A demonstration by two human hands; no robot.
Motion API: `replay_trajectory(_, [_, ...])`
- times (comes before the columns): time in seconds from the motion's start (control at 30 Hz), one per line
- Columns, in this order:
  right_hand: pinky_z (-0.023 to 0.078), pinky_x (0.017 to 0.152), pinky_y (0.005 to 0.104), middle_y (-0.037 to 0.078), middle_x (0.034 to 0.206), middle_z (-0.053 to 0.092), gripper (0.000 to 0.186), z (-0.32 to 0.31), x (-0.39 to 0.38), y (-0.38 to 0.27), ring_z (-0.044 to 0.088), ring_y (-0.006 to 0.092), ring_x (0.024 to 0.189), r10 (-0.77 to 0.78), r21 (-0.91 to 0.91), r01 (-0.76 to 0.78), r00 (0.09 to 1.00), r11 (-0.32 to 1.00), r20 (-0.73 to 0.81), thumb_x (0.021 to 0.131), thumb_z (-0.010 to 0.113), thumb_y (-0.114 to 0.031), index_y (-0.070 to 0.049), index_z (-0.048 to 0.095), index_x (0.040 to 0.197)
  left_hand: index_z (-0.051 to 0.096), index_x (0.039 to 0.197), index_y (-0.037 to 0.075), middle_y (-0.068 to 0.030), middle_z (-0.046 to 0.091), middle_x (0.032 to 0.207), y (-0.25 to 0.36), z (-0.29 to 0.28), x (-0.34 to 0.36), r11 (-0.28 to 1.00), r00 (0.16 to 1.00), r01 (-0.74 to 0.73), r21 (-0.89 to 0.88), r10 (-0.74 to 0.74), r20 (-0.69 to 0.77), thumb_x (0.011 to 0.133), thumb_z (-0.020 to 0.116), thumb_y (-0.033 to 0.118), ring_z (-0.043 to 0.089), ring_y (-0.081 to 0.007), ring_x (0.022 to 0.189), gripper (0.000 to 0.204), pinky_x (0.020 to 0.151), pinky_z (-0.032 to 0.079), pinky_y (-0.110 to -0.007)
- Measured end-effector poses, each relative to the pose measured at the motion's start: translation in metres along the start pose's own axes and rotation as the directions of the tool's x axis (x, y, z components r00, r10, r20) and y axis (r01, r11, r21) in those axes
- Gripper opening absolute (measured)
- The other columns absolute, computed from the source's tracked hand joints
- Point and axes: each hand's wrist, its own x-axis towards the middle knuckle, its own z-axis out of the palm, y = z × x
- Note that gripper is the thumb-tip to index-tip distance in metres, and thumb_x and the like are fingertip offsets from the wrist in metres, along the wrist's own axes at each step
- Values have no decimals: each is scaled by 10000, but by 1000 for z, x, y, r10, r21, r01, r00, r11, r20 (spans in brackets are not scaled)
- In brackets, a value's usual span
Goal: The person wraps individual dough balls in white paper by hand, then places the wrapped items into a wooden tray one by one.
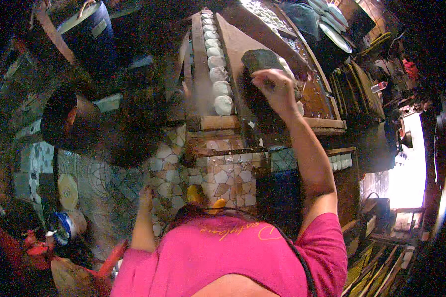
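Observation:
My right hand [277, 90] reaches out over a wooden frame table [218, 123], its fingers curled in toward the thumb. Whether anything is in those fingers I cannot make out. Just beyond the fingertips lies a dark, rounded, stone-like lump [260, 59]. To the left, a row of round white lumps [216, 62] runs away from me along a wooden strip. More white lumps [288, 67] are partly hidden behind my right hand. Low at my left side hangs my left hand [147, 194], small and blurred, near no object; its fingers are not distinct.
A wet brown tray [316, 99] adjoins the table on the right. Slatted boards [354, 91] lean beyond it. A large dark pot [69, 119] and a blue barrel [91, 27] stand to the left. The patterned tile floor [173, 163] shows below, with a white-and-blue bucket [70, 225] at lower left.

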Motion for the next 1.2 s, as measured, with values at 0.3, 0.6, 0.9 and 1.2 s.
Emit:
replay_trajectory(0.3, [493,740,356,136,839,646,189,57,15,-7,620,298,808,-219,73,211,838,975,500,711,680,-160,-31,671,848,513,1206,89,-61,551,1155,19,49,-35,997,985,-75,6,73,159,884,520,214,519,-191,1036,346,834,428,-357])
replay_trajectory(0.6, [459,767,409,163,949,586,414,99,39,16,568,327,890,-316,25,473,547,881,775,601,757,-262,-79,626,949,503,1220,82,-66,552,1154,-62,-25,-40,997,997,62,48,-64,42,889,521,227,522,-191,1037,362,837,433,-353])
replay_trajectory(0.9, [459,506,344,74,716,578,555,91,59,5,581,198,615,-155,131,85,420,988,894,478,803,-157,-82,554,968,493,1234,75,-72,553,1153,-108,-51,-20,963,975,206,174,-216,41,894,523,240,525,-192,1038,379,841,437,-349])
replay_trajectory(1.2, [514,710,278,89,957,606,669,-46,-29,5,604,155,849,250,832,-529,839,166,483,699,740,-45,-65,412,1282,483,1248,68,-77,555,1152,-36,33,7,916,925,-13,402,-141,352,900,524,253,528,-192,1039,397,844,442,-345])
